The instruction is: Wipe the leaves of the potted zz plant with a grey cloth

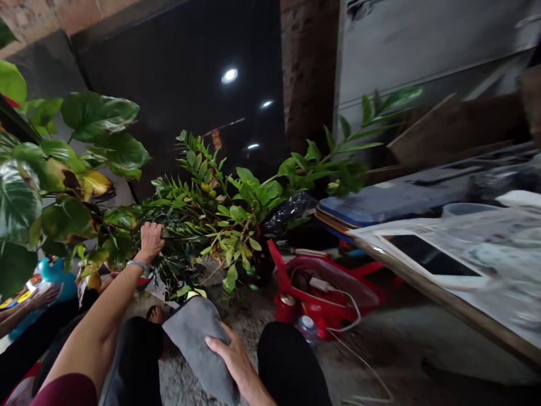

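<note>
**Our right hand (pixel 230 351) grips a cloth (pixel 200 344) below the plant (pixel 249 206)**

Behind everything we see a dark panel (pixel 177 84), bright spots shining on its surface. The tabletop (pixel 406 274) stretches away on our right, with a blue board (pixel 376 197) at its far end. The plant spreads ahead of us, between the panel and our knees; a broad-leaved plant (pixel 91 115) rises on our left. On the floor (pixel 401 349), a red plastic piece (pixel 338 316) sits near the tabletop's edge.

The grey cloth hangs low in front of us, below the plant's leaves. Our right hand is closed on its right side, thumb on top. Our left hand (pixel 151 239) reaches into the leaves with its fingers curled down; we cannot tell whether it has hold of a stem. At far left, another person's hand (pixel 46 294) is beside a blue toy (pixel 59 280). A bottle (pixel 310 337) stands just beside the red piece, which holds a white plug (pixel 321 285); a bracelet (pixel 137 263) circles our left wrist.
</note>
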A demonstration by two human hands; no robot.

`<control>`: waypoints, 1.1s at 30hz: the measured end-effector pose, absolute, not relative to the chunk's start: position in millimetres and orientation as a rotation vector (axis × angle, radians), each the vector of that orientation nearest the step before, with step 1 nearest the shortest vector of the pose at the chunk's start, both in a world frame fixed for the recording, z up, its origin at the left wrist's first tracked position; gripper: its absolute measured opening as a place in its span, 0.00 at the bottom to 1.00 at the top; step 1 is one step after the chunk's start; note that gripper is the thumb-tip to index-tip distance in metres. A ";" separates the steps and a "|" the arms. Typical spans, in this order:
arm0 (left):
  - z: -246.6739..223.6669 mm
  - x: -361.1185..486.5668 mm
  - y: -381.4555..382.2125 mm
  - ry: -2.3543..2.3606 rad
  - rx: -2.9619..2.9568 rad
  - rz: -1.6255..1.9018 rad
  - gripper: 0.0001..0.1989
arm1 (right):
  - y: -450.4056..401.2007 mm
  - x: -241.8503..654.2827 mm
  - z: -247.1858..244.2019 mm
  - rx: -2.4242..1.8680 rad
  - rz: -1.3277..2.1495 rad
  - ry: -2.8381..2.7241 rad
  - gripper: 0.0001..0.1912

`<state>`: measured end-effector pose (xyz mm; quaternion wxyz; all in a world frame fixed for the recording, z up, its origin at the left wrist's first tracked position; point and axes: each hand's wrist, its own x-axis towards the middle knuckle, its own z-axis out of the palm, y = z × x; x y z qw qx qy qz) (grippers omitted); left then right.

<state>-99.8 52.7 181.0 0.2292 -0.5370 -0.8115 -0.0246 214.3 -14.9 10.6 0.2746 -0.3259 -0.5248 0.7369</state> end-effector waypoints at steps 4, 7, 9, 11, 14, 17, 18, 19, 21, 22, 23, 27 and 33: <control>195.8 -106.5 55.0 -2.382 -1.257 -0.288 0.16 | -12.5 216.2 4.4 -0.863 2.001 -1.408 0.28; 208.8 -116.3 63.7 -2.501 -1.088 -0.484 0.17 | -10.7 214.5 -1.7 -0.858 1.999 -1.408 0.29; 213.9 -121.1 73.2 -2.538 -1.063 -0.581 0.17 | -9.3 213.1 -3.9 -0.879 1.999 -1.424 0.28; 214.4 -122.5 85.5 -2.531 -1.100 -0.634 0.17 | -7.8 212.0 -3.7 -0.887 2.011 -1.434 0.27; 208.2 -118.6 105.2 -2.498 -1.202 -0.686 0.16 | -6.3 210.9 -1.1 -0.882 2.020 -1.424 0.27; 200.4 -112.3 117.7 -2.484 -1.304 -0.718 0.17 | -5.9 209.9 0.9 -0.908 2.017 -1.424 0.27; 198.6 -110.4 118.9 -2.482 -1.335 -0.718 0.18 | -5.8 209.6 1.1 -0.915 2.017 -1.431 0.27; 197.3 -108.6 118.7 -2.482 -1.366 -0.713 0.19 | -5.7 209.2 1.1 -0.919 2.016 -1.440 0.26; 196.0 -105.0 114.5 -2.483 -1.422 -0.695 0.21 | -5.5 208.4 1.0 -0.916 2.009 -1.452 0.25; 195.8 -102.7 111.2 -2.483 -1.456 -0.671 0.21 | -5.4 207.9 1.1 -0.899 2.007 -1.455 0.25; 195.6 -100.0 107.7 -2.474 -1.501 -0.623 0.21 | -5.4 207.5 1.3 -0.873 2.012 -1.459 0.25; 192.7 -81.1 96.2 -2.353 -1.714 -0.296 0.20 | -7.1 206.2 3.7 -0.805 2.031 -1.446 0.24; 171.1 -41.9 80.3 -2.229 -1.959 -0.251 0.19 | -9.8 207.3 5.7 -0.778 2.003 -1.434 0.24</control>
